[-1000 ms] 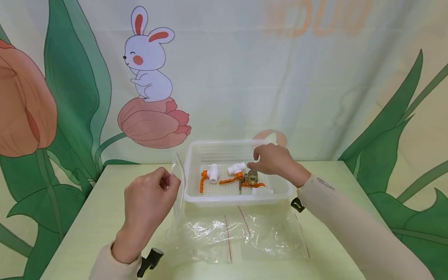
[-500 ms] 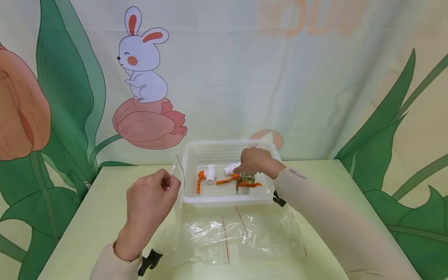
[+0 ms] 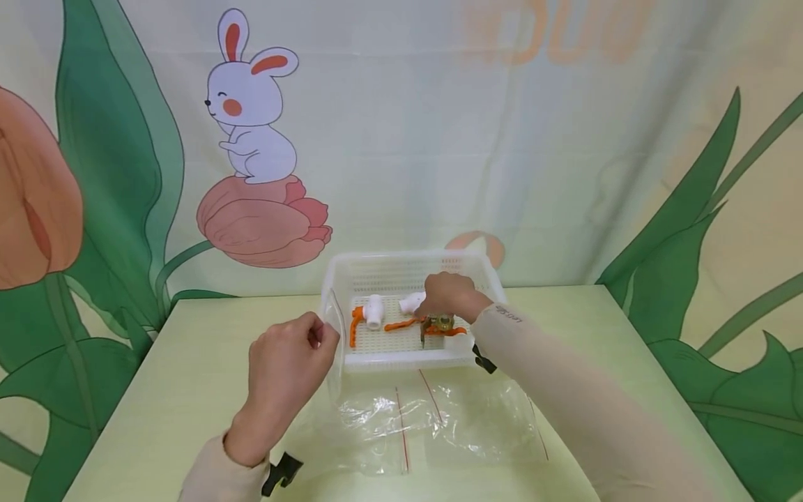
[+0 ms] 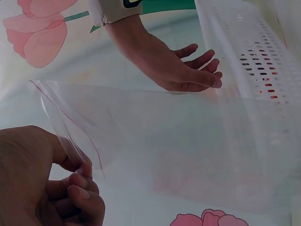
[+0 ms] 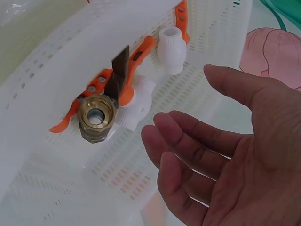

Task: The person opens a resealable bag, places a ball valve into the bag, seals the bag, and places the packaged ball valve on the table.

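Fingers (image 5: 169,129) off brass valve (image 5: 95,131), R wrist cam only.

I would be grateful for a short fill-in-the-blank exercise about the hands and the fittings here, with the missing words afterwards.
1. The left hand pinches a clear plastic ____.
2. The right hand, over the white perforated plastic basket, holds ____.
3. The round-mouthed brass valve lies beside a white plastic valve whose lever is ____.

Missing words: bag; nothing; orange.
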Available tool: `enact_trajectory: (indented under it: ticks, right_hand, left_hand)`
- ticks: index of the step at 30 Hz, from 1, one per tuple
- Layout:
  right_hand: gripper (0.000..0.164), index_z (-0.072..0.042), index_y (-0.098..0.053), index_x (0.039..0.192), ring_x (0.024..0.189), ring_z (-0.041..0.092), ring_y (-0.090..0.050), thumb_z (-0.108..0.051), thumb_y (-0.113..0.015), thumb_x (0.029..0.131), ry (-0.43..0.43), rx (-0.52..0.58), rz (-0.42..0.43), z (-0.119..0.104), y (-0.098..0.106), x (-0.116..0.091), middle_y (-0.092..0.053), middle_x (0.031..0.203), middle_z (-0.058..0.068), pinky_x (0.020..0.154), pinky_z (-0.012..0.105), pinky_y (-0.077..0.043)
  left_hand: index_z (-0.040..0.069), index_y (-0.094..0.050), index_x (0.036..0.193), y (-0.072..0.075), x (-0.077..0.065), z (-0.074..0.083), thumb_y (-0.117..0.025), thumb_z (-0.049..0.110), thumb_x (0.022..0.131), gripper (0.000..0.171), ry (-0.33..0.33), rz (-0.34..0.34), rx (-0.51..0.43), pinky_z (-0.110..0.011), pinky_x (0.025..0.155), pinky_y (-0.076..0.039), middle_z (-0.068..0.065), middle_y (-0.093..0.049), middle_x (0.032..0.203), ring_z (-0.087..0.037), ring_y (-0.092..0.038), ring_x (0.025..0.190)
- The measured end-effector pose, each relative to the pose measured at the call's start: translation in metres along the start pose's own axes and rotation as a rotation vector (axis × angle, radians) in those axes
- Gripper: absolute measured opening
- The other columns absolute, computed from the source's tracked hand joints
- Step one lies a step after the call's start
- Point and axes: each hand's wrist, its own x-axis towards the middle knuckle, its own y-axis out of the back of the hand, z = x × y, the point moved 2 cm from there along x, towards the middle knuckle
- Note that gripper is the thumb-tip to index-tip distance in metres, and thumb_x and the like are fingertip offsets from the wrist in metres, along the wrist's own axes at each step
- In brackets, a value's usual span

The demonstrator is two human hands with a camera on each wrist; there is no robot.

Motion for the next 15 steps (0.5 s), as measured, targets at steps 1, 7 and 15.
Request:
enact_trajectory:
  ticks: [1, 7, 15]
  right_hand:
    - [0.037, -0.020, -0.055, 0.067, 0.052, 0.012, -0.053, -0.053, -0.064, 0.077, 0.000, 0.003, 0.002, -0.001, -0.002, 0.001, -0.060, 0.066, -0.002, 0.050, 0.030, -0.039]
    - [0.031, -0.020, -0.057, 0.068, 0.051, 0.011, -0.055, -0.048, -0.064, 0.078, -0.012, -0.010, -0.012, -0.007, -0.009, 0.003, -0.059, 0.063, -0.004, 0.053, 0.030, -0.041]
    - [0.025, -0.020, -0.057, 0.071, 0.051, 0.011, -0.049, -0.041, -0.067, 0.078, -0.015, -0.058, -0.071, -0.014, -0.019, 0.008, -0.053, 0.060, -0.005, 0.049, 0.028, -0.036]
  left_hand:
    - [0.018, -0.051, 0.054, -0.001, 0.000, 0.000, -0.053, 0.015, 0.077, 0.023, 0.002, -0.005, -0.001, -0.025, 0.041, -0.027, 0.006, -0.044, 0.046, -0.011, -0.036, 0.042]
    - [0.019, -0.050, 0.054, -0.009, -0.002, 0.000, -0.052, 0.015, 0.077, 0.024, -0.003, -0.015, -0.013, -0.025, 0.041, -0.026, 0.007, -0.043, 0.046, -0.011, -0.035, 0.041]
    - [0.018, -0.051, 0.054, -0.019, -0.006, 0.000, -0.055, 0.016, 0.078, 0.025, -0.005, -0.041, -0.031, -0.025, 0.041, -0.026, 0.007, -0.043, 0.045, -0.010, -0.035, 0.042]
